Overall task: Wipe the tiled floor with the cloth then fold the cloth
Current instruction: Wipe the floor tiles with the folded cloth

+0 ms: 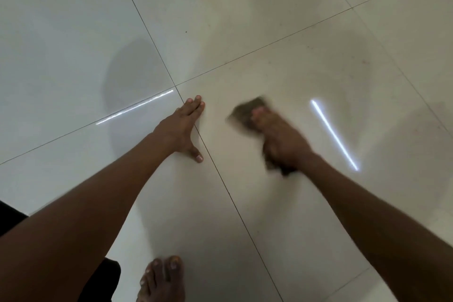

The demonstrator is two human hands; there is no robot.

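Observation:
A brownish cloth (245,113) lies bunched on the pale tiled floor (282,68), blurred by motion. My right hand (279,140) presses down on it, fingers over its top, and more cloth shows under the wrist. My left hand (182,127) rests flat on the floor beside a dark grout line, fingers straight and together, thumb spread out. It holds nothing.
Dark grout lines cross just beyond my left fingertips. Two bright light reflections streak the glossy tiles, one to the left (134,106) and one to the right (334,135). My bare foot (161,279) stands at the bottom edge, with dark clothing at the lower left.

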